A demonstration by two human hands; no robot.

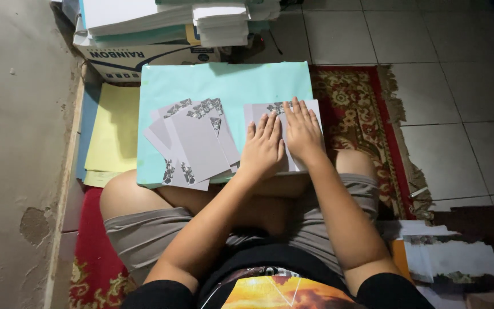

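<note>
Turquoise board (224,83) spans the lap; a fan of grey cards (198,143) lies at nine o'clock. Left hand (263,149) and right hand (303,130) lie flat, fingers together, on one grey card (258,110) at three o'clock. It looks light, thin, bendable; best lifted by an edge.

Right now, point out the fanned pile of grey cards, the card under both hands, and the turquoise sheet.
fanned grey cards (196,143), head view, face of top card
pressed card (270,109), head view, upper edge
turquoise sheet (224,80), head view, bare upper part
</note>
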